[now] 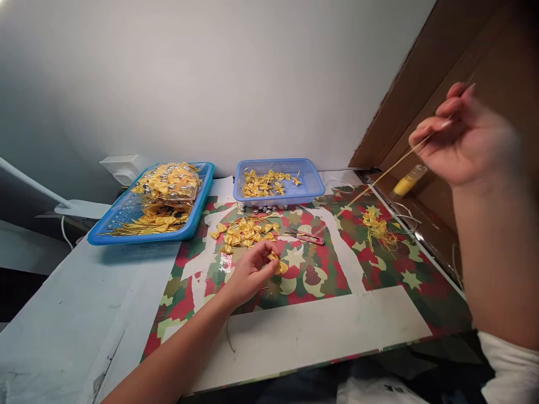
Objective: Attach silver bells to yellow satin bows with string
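Note:
My left hand (256, 269) is closed, pinching a small yellow ribbon bow (282, 267) low over the patterned sheet. Raised high at the right, my right hand (467, 132) is closed on a yellow thread (398, 164). The thread runs taut down and left toward the bow, fading with motion blur. A thin pale tip sticks out above the right fingers; I cannot make out what it is. Just beyond my left hand lies a loose pile of yellow bows (248, 229). Pink-handled thread snips (309, 237) rest to its right.
A blue tray (101, 238) at the left carries bagged bows and stems. Farther back stands a blue basket (314, 193) of bows, with silver beads (263, 210) before it. Bows with loose threads (377, 227), a yellow-filled tube (408, 180) and a cardboard wall (400, 101) are at right.

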The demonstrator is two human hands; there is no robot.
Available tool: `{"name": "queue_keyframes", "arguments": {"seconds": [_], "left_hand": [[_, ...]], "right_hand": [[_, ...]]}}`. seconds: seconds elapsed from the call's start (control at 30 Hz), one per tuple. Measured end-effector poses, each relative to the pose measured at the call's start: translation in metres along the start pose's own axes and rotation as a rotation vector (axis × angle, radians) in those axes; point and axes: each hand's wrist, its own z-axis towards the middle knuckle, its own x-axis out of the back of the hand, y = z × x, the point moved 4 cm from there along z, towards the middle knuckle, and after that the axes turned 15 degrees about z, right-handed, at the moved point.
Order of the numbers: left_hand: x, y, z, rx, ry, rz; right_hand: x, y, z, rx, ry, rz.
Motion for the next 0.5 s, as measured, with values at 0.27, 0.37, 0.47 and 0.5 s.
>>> {"name": "queue_keyframes", "arguments": {"seconds": [0.27,0.37,0.47,0.5], "left_hand": [[-0.01,0.038,-0.023,-0.761,0.149,0.962],[-0.034,0.041,-0.036,-0.838,0.136,1.268],[-0.055,0.033,-0.036,-0.706,0.017,1.464],[-0.06,0.029,-0.035,-0.625,-0.037,1.512]], "right_hand": [[0.013,0.039,0.039,-0.181,0.172,-0.039],[0.004,0.075,0.044,-0.204,0.253,-0.017],[-0.017,0.111,0.05,-0.239,0.218,0.003],[-0.025,0.123,0.051,-0.267,0.198,0.016]]}}
